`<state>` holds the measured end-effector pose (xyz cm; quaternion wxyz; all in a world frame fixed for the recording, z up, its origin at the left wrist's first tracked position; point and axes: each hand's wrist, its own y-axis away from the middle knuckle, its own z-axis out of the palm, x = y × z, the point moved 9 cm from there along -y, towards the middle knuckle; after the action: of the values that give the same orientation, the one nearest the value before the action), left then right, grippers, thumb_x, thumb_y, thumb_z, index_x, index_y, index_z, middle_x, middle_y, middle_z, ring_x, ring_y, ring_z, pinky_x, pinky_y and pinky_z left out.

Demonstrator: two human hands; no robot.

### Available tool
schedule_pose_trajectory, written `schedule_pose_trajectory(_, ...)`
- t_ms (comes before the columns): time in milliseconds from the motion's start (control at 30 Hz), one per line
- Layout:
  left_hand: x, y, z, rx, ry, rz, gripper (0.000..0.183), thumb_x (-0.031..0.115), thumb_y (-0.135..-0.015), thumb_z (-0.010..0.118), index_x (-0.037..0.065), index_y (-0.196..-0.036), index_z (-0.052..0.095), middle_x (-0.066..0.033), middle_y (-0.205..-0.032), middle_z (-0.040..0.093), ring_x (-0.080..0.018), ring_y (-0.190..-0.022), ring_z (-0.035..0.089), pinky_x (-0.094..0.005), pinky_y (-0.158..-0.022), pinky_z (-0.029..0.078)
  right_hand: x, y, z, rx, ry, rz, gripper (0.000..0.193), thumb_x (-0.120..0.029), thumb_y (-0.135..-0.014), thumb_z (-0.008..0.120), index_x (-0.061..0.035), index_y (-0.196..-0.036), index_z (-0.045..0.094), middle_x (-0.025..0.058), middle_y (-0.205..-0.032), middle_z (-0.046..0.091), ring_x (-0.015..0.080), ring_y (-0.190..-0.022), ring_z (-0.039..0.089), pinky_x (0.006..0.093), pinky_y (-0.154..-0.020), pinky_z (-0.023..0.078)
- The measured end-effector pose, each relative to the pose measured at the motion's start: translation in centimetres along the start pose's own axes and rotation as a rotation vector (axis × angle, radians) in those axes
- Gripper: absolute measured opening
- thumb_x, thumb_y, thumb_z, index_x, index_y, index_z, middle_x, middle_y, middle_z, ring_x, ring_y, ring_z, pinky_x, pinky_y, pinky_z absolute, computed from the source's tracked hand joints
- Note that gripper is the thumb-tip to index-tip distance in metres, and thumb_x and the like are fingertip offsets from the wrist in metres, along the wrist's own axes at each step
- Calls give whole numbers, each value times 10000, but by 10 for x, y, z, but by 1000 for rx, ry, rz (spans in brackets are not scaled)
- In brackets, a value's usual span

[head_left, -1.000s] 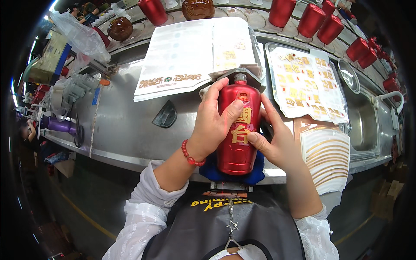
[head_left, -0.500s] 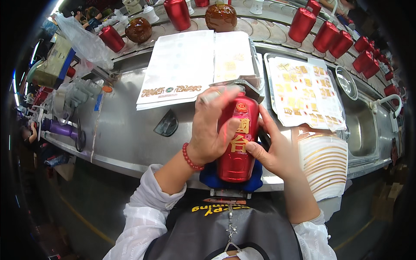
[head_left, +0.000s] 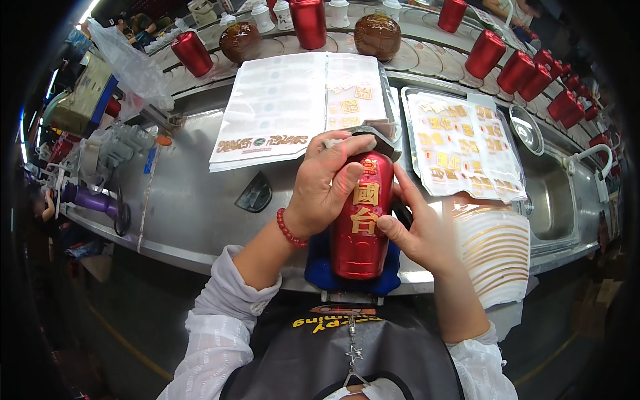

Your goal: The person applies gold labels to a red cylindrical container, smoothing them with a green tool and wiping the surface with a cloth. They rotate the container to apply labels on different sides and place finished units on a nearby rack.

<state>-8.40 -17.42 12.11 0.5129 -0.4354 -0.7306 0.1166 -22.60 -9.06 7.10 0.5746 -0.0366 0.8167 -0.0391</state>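
A red bottle with gold raised characters lies in front of me on a blue padded rest, its neck away from me. My left hand is closed over the bottle's left shoulder, fingers reaching toward the neck and thumb along its front. A small pale piece that looks like folded cloth shows between its fingers. On the bottle's right side, my right hand grips it, thumb on the front. The dark thing behind the right fingers is partly hidden.
White sheets with gold decals lie ahead. A tray of gold decals is to the right, above gold-striped strips and beside a sink. A dark scraper-like piece lies left. Red bottles and brown jars line a conveyor.
My left hand, blurred before, now rests against the bottle's upper end with its fingers lower. The bottle has shifted slightly left. The nearer bottles and jars on the conveyor have moved right.
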Motion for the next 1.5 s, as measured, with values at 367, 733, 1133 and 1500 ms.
schedule_pose_trajectory(367,-52,29,28,111,712,-500,262,194,-1073,533,26,-1271,570,-68,-1214,627,-101,-1062,607,-259,-928,515,-1,-9,-8,88,34,-14,643,-302,-1002,665,44,-1487,426,220,-1303,630,281,-1207,613,367,-1020,472)
schedule_pose_trajectory(733,-54,28,33,137,924,-577,272,227,-1083,508,29,-1265,550,-80,-1197,638,-125,-1061,626,-277,-941,523,9,-27,-16,120,-33,80,502,-283,-1011,645,56,-1368,547,189,-1182,684,231,-1094,647,333,-957,502)
schedule_pose_trajectory(1133,-58,29,32,115,761,-585,264,197,-1053,575,35,-1258,537,-78,-1171,630,-114,-1031,617,-269,-916,522,11,-45,-16,147,19,66,435,-361,-1002,670,-10,-1248,600,39,-1008,649,83,-865,562,231,-753,471)
schedule_pose_trajectory(1500,-62,26,31,87,636,-589,242,229,-1064,558,43,-1218,536,-55,-1100,628,-94,-997,599,-248,-892,504,14,-48,-15,156,-15,107,405,-353,-988,690,-14,-1191,601,48,-988,649,107,-913,587,259,-818,493)
